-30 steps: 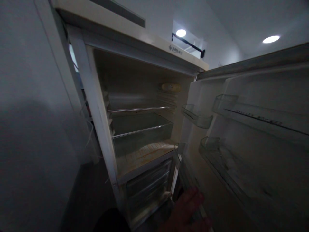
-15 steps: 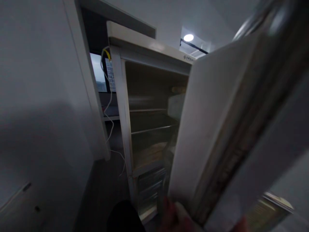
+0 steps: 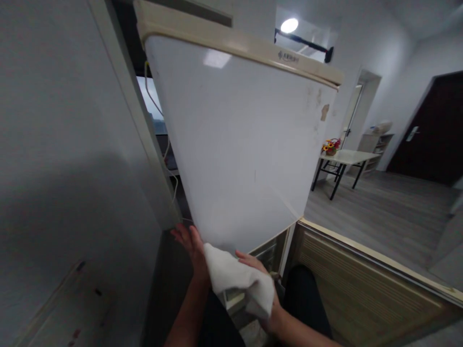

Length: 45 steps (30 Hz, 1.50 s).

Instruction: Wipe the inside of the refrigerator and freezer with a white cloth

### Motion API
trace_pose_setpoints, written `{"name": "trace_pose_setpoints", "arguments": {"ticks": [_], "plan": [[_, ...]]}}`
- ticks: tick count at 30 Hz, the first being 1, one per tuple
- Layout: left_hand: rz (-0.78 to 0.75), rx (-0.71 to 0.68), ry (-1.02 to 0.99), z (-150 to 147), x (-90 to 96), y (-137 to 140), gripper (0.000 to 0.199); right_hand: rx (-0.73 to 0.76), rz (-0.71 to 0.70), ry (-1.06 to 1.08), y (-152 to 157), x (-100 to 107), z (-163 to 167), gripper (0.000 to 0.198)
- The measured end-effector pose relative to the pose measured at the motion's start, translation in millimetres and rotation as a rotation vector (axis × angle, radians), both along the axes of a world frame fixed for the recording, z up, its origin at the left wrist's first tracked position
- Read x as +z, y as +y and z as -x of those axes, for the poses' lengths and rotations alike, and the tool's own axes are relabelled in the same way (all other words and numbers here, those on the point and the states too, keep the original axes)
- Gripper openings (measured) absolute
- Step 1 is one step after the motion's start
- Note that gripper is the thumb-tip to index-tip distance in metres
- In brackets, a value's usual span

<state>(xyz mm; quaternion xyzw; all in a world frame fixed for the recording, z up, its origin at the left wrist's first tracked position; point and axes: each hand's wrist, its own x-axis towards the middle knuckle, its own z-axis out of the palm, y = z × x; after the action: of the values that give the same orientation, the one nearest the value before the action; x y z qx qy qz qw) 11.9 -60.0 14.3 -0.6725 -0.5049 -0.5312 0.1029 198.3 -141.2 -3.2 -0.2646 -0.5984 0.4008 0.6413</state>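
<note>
A white upper refrigerator door (image 3: 238,140) with a cream top trim stands closed in front of me. My left hand (image 3: 193,248) is at the door's lower left edge, its fingers stretched out and apart. A white cloth (image 3: 233,274) hangs in folds between my two hands, below the door's bottom edge. My right hand (image 3: 255,264) grips the cloth at its right side; part of the palm is hidden by it. The lower refrigerator door (image 3: 361,274), with a ribbed cream inner panel, stands swung out to the right.
A white wall panel (image 3: 65,144) is close on the left. A white cable (image 3: 175,185) hangs beside the refrigerator. At the right, a table (image 3: 349,157) bears a flower basket (image 3: 331,147). Farther back are a shelf unit (image 3: 374,144) and a dark door (image 3: 430,130).
The upper refrigerator door has swung from open to closed, hiding the shelves inside. My hands have come clearly into view with the white cloth.
</note>
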Motion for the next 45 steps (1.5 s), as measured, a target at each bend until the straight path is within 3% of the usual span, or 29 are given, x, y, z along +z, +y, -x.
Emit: {"name": "trace_pose_setpoints", "arguments": {"ticks": [3,7,11,13,15,16,18,20,24,28,30,31,33,35,36,38,40,42,45], "plan": [[-0.151,0.024,-0.01,-1,14.3,21,0.092,-0.197,0.285,0.082,2,-11,-36,0.043],[-0.111,0.062,0.066,4,24.6,34,0.095,-0.259,0.602,0.161,9,-16,-63,0.043],[-0.092,0.042,0.094,-6,23.8,8,0.105,-0.19,0.726,0.275,14,-17,-73,0.061],[-0.142,-0.145,0.108,-28,14.6,-16,0.095,-0.122,0.751,0.26,14,-16,-78,0.067],[0.04,-0.504,0.091,-58,-0.6,-38,0.082,0.029,0.782,0.189,13,-17,-85,0.067],[0.237,-0.645,0.035,-72,-9.8,-46,0.084,0.127,0.805,0.151,13,-19,-90,0.067],[0.527,-0.763,-0.135,-94,-29.4,-54,0.092,0.287,0.879,0.104,13,-26,-103,0.068],[0.668,-0.809,-0.235,-106,-49.2,-51,0.084,0.324,0.984,0.11,16,-40,-118,0.07],[0.832,-0.883,-0.254,-111,-84.1,-25,0.044,0.308,1.174,0.137,26,-79,-145,0.071],[0.966,-0.933,-0.201,-124,-119.1,2,0.037,0.364,1.261,0.215,44,-119,-163,0.072],[0.988,-0.902,-0.219,-136,-139.7,15,0.023,0.35,1.268,0.171,52,-139,-170,0.069],[0.987,-0.85,-0.249,-143,-150.3,20,0.015,0.267,1.239,0.082,54,-149,-173,0.063],[0.996,-0.671,-0.335,-156,-169.9,31,0.014,-0.094,1.078,-0.193,54,-166,-176,0.045],[1.013,-0.486,-0.378,-168,-185.0,41,0.018,-0.416,0.782,-0.464,48,-181,-174,0.025],[1.021,-0.431,-0.356,-173,-190.5,44,0.02,-0.446,0.637,-0.56,44,-188,-170,0.018],[0.995,-0.432,-0.209,-182,-197.6,50,0.019,-0.284,0.465,-0.644,40,-202,-157,0.015],[0.963,-0.467,0.027,-187,-201.3,50,0.017,-0.15,0.466,-0.616,44,-222,-142,0.017],[0.875,-0.456,0.273,-187,-203.3,44,0.018,-0.183,0.538,-0.514,55,-246,-128,0.017],[0.664,-0.421,0.487,-182,-205.7,29,0.024,-0.163,0.548,-0.378,73,-275,-113,0.016]]}}
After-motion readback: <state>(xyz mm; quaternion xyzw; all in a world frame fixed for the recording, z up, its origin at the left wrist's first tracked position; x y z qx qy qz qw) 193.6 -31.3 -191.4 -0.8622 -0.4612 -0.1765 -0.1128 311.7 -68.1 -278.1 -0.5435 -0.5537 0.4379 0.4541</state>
